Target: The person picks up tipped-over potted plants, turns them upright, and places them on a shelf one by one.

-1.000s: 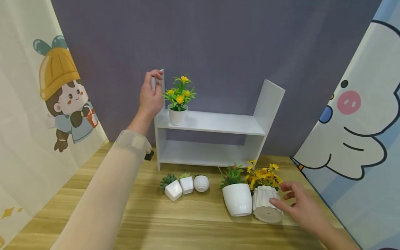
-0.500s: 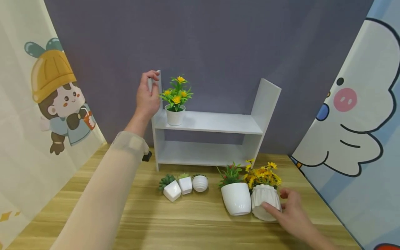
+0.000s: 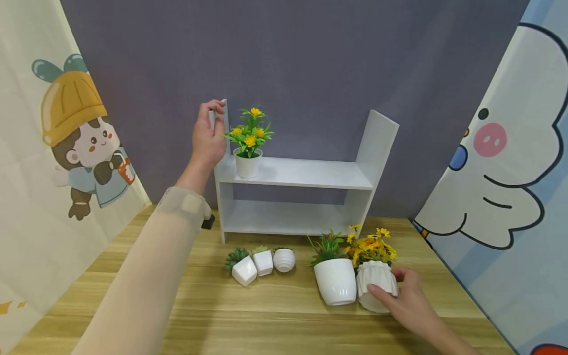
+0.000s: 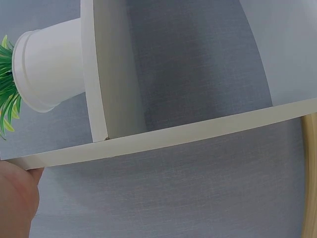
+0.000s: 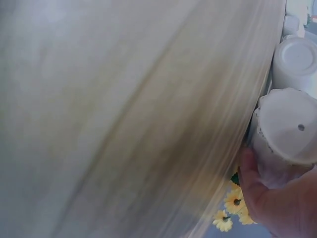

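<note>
I see the ribbed white pot (image 3: 376, 291) of yellow flowers lying tipped on the wooden surface (image 3: 275, 320) at about five o'clock in the head view, its base toward me and its blooms pointing away at twelve. My right hand (image 3: 406, 303) wraps it from the three o'clock side, fingers (image 3: 377, 293) curled over the ribbed wall; the right wrist view shows the thumb against the pot's side just beside its drain hole. Touching it at nine o'clock is a smooth white pot (image 3: 335, 281) with green leaves, also tipped over. Farther toward nine o'clock sit three small succulent pots (image 3: 263, 261) in a row, close together.

Behind them, at twelve o'clock, stands a white two-tier shelf (image 3: 301, 177). My left hand (image 3: 207, 135) grips the top of its left upright, fingers hooked over the edge. On the upper tier, just beside that upright, a small white pot with yellow flowers (image 3: 248, 148) stands upright. A grey backdrop hangs behind, with cartoon curtains at either side.
</note>
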Motion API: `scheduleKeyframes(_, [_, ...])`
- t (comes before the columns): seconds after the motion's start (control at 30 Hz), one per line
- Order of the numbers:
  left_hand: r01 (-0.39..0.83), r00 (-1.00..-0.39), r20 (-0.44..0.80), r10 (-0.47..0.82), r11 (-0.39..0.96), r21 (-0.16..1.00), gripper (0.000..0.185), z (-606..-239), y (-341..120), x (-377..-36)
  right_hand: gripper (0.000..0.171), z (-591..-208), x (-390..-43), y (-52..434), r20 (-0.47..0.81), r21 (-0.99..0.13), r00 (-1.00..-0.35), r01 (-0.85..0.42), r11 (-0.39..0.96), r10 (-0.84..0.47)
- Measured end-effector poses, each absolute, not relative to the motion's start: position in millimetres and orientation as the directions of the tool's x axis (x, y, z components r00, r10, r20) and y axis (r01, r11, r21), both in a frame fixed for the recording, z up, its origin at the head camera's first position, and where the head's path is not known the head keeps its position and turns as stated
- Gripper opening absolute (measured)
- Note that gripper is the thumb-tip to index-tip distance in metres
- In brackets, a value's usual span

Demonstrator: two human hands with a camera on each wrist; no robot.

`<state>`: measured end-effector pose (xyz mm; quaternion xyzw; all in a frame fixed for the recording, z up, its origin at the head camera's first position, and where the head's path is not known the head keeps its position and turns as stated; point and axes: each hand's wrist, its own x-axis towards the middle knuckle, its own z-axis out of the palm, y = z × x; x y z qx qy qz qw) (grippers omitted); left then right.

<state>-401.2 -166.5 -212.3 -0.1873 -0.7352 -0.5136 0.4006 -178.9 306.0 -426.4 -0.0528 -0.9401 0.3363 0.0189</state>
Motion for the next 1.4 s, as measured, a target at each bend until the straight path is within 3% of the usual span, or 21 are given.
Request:
scheduleKeyframes(0.7, [0.690,-0.607,0.783,-0.135,0.399,0.604,0.012,-211.9,-166.6,-399.2,0.096,-423.4,-190.8,322.8,-0.016,-0.632,-0.998,0.056,0.773,0.058])
scheduleKeyframes(1.07, [0.671,-0.622,0.771,-0.137,0.414,0.615,0.014,-213.2,-167.1,-400.0,0.100,-409.6,-196.3,325.0,-0.086,-0.561,-0.995,0.087,0.823,0.046])
scheduleKeyframes(1.4, [0.682,-0.615,0.776,-0.138,0.401,0.612,0.012,-212.6,-166.6,-399.7,0.110,-407.1,-197.5,324.7,-0.160,-0.563,-0.985,0.144,0.814,0.064])
